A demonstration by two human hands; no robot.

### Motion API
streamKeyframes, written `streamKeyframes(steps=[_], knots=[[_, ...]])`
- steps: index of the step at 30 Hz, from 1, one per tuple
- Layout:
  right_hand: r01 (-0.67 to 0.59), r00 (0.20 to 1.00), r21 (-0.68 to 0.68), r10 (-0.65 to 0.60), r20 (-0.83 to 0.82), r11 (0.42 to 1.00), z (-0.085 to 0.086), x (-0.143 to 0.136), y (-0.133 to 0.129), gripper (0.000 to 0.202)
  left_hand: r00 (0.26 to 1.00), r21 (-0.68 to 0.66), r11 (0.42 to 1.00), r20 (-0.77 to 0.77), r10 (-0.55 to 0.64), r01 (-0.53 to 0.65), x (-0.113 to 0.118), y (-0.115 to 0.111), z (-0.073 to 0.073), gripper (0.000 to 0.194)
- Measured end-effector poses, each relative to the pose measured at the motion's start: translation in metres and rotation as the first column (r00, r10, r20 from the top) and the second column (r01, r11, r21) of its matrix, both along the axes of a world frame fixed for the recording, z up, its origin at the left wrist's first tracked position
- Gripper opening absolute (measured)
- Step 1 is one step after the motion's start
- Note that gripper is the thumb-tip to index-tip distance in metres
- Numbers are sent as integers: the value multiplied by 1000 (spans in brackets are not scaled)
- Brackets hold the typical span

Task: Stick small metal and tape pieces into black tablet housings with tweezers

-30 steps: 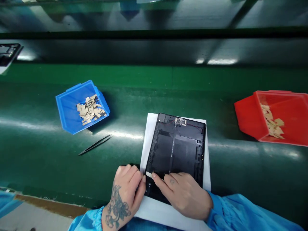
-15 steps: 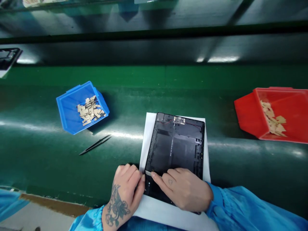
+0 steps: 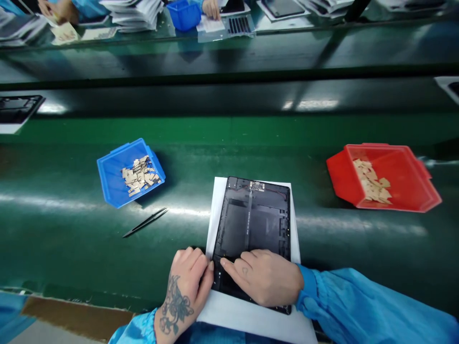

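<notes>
A black tablet back shell [image 3: 234,229] lies on a white sheet [image 3: 251,313], its small circuit board at the far edge. My left hand [image 3: 188,282] is closed at the shell's near left edge, thumb tip against the side; its curled fingertips are hidden. Across the near part of the shell rests my right hand [image 3: 263,277]. Its index finger is stretched out, the tip touching the inside of the shell near the left edge, with the other fingers loosely bent. Nothing shows in its grasp. Black tweezers [image 3: 145,223] lie to the left.
A blue bin [image 3: 111,177] of small tan-backed pieces stands left, and a red bin [image 3: 409,184] with tan paper bits stands right. Another shell [image 3: 19,107] is at the far left. Across the line, a co-worker's hand [image 3: 211,8] is near a second blue bin [image 3: 184,15].
The whitish strip under my right index finger no longer shows. That fingertip stays at nearly the same spot on the shell. The view has tilted up, bringing the opposite bench into sight.
</notes>
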State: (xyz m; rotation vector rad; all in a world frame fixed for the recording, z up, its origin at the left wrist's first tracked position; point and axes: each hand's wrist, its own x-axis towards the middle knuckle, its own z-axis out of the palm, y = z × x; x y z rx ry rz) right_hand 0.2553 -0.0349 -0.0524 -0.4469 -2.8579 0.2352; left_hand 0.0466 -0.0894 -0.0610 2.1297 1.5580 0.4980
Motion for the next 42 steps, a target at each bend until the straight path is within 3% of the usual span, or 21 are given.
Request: streamKeyframes(steps=[8,21,35,42], knots=[[72,997,-125,-71,8,990,-6,4,-7,33,1000,-18,1000,-8,6,-6,0,1,3,25],[79,996,-31,-77,38,996,-3,2,-13,42,999,-48,999,22,24,-23,1,-1,7,20],[108,993,-118,-101,60,987,-3,-4,-13,40,1000,-15,1000,-24,-8,8,0,1,6,20],[99,994,-47,-97,44,994,-3,-3,-14,41,999,-13,1000,-32,-1,0,0,0,4,21]])
